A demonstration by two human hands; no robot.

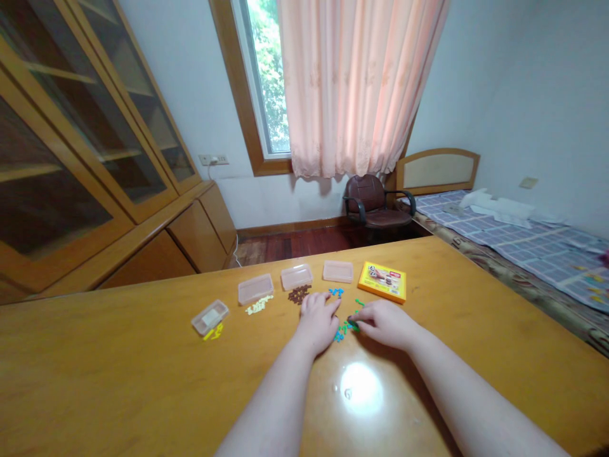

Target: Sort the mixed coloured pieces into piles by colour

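Note:
On the table, my left hand (320,319) rests palm down with its fingers spread, just left of a mixed pile of small green and blue plastic pieces (339,334). Its fingertips reach close to a few separate blue pieces (336,292). My right hand (384,322) comes in from the right with its fingers bent and brought together at the pile's right side. What lies between those fingertips is too small and partly hidden to make out. A stray green piece (360,303) lies beyond the right hand. Brown pieces (299,294) sit heaped beyond the left hand.
Clear plastic boxes stand in an arc: one by yellow pieces (215,332), one (255,289) by cream pieces (259,305), one (297,277) behind the brown heap, another (337,271) behind the blue. A yellow-orange box (382,281) lies to their right, near the table's (143,374) far edge.

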